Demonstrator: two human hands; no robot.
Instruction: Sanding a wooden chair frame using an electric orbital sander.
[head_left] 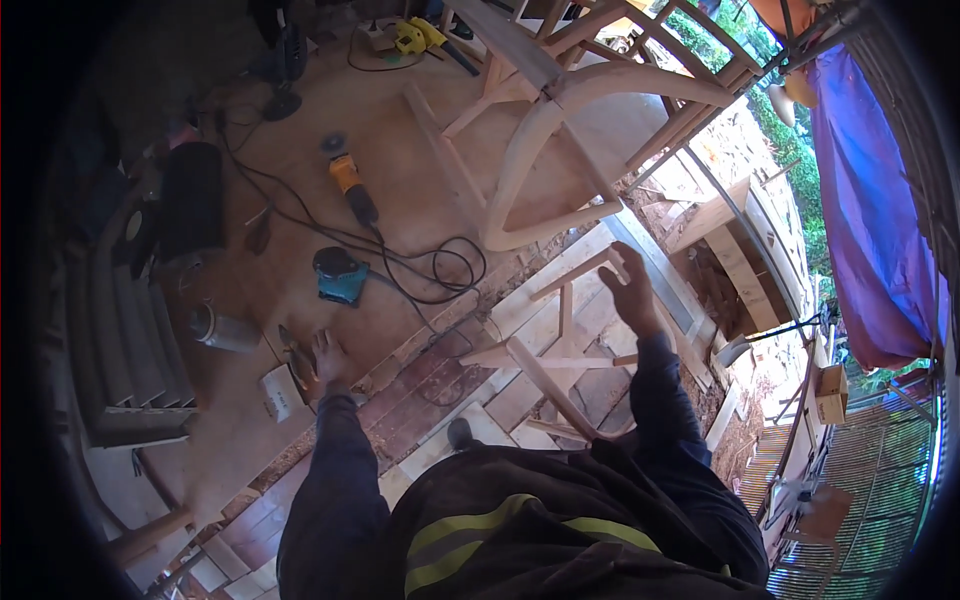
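The right hand [632,290] gripped the half-built wooden frame [560,335], its joints unfinished, while the left hand [328,358], fingers spread, reached toward a tool [297,358] on the floor.

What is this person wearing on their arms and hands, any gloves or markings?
Both arms are covered to the wrist by long, dark navy sleeves, creased at the elbows. The left hand and the right hand are bare: no gloves, and no watch or ring that can be made out. The dark garment over the body carries yellow-green reflective stripes below the sleeves. No cables or straps show on either arm.
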